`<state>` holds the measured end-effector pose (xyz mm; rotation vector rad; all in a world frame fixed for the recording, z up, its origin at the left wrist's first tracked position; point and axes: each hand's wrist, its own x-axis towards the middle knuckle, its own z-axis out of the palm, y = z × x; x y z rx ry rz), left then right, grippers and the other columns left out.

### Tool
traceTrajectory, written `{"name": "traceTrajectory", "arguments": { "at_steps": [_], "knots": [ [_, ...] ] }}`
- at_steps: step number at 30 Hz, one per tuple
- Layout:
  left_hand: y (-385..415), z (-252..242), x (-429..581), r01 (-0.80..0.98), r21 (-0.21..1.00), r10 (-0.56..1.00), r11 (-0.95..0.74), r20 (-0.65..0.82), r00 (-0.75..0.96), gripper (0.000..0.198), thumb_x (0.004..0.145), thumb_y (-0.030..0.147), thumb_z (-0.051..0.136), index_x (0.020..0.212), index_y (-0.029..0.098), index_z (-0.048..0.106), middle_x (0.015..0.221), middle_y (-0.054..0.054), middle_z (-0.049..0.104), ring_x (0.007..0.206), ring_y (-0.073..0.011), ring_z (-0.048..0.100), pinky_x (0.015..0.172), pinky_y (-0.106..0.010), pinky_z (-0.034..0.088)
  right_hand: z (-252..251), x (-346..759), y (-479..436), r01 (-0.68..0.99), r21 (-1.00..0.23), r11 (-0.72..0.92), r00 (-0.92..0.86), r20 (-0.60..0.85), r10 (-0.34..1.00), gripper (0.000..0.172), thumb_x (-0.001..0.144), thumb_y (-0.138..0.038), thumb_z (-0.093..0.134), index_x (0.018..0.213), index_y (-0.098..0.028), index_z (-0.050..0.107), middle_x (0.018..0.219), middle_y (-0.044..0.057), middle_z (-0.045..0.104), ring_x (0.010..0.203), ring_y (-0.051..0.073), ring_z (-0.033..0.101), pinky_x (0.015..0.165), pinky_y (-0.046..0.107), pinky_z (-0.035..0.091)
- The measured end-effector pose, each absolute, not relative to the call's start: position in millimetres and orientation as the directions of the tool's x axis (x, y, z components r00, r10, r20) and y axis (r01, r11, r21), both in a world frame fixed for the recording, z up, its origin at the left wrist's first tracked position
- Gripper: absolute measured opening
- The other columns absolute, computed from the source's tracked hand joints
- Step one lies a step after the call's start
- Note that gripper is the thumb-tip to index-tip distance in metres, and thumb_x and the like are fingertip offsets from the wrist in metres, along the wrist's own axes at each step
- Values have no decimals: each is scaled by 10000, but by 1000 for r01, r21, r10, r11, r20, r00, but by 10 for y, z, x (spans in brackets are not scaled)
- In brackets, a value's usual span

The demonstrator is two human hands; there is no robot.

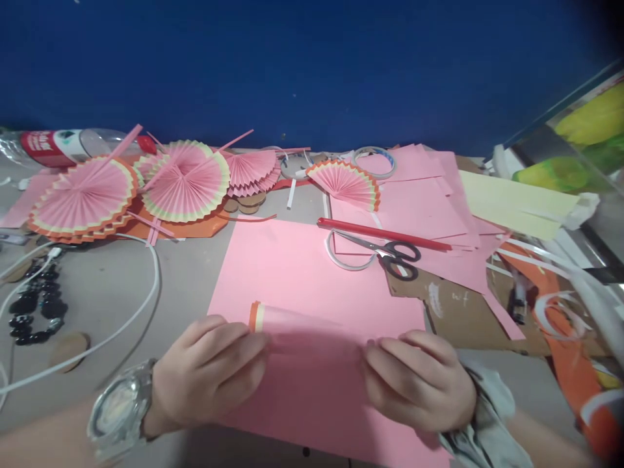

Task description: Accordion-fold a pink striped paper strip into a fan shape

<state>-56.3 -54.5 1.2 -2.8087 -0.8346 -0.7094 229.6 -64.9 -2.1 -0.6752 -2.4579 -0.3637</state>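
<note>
A pink paper sheet (302,273) lies on the table in front of me, its near part folded over, with an orange and cream strip showing at the fold's left end (257,316). My left hand (209,370), with a watch on the wrist, pinches the fold at its left. At the fold's right end my right hand (419,380) pinches it too. Both hands have their fingers curled and pressed onto the paper.
Finished pink paper fans (82,195) with orange and cream rims lie at the back left. Scissors (390,250), a red stick (385,234), tape rolls (375,159), more pink sheets (419,195), a white cable (141,305), black beads (34,305) and a plastic bottle (58,146) surround the sheet.
</note>
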Motion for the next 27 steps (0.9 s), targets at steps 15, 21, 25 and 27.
{"name": "traceTrajectory", "arguments": {
  "at_steps": [15, 21, 25, 27],
  "knots": [
    [-827, -25, -559, 554, 87, 560, -828, 145, 815, 190, 826, 183, 542, 992, 248, 608, 921, 26, 625, 866, -148, 539, 820, -314, 418, -182, 2054, -969, 518, -79, 851, -797, 315, 515, 225, 818, -80, 424, 782, -186, 618, 812, 43, 626, 712, 158, 517, 658, 337, 454],
    [-436, -73, -304, 540, -15, 538, -841, 66, 840, 310, 850, 132, 470, 1147, 197, 529, 1285, -39, 487, 1116, -226, 478, 946, -420, 418, -154, 1936, -599, 636, 1, 771, -756, 202, 623, 213, 801, -37, 443, 884, -129, 617, 941, 112, 626, 858, 199, 548, 767, 364, 482],
    [-359, -153, -216, 562, 24, 560, -827, 121, 819, 267, 864, 80, 388, 1049, 149, 568, 1264, -61, 509, 1172, -235, 453, 984, -424, 423, -188, 1919, -484, 652, -93, 752, -727, 205, 656, 280, 852, -127, 455, 1109, -126, 566, 1182, 112, 568, 1102, 225, 481, 952, 405, 414],
    [-356, -175, -231, 566, 54, 567, -823, 146, 811, 254, 876, 83, 369, 987, 143, 589, 1221, -55, 543, 1170, -224, 460, 989, -396, 432, -205, 1950, -474, 653, -167, 739, -725, 145, 673, 378, 868, -224, 464, 1237, -143, 486, 1295, 91, 500, 1190, 234, 418, 996, 437, 376]
  ]
}}
